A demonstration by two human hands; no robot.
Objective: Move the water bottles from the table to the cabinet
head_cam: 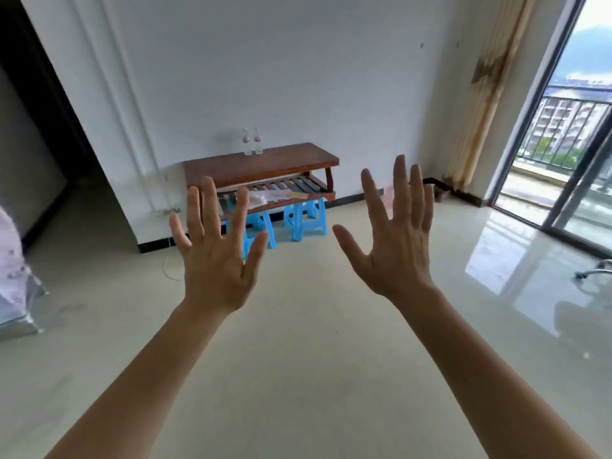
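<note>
Bottles: two, clear, upright, side by side near the back left of the table, far across the room. They are well apart from both hands and nothing touches them.

Left hand: raised, back to the camera, fingers straight and spread, holding nothing. In this view it overlaps the table's left end.

Right hand: same pose, fingers spread wide and holding nothing, to the right of the table.

Floor: pale glossy tile, running as open room from the hands to the table. A pale bag sits at the left edge.

Two blue stools stand under the table. The table's slatted lower shelf carries something pale that I cannot identify.

The table's back edge is against the white wall, with the bottles just in front of the wall.

A dark doorway lies to the left. A curtain and a glass door lie to the right.
</note>
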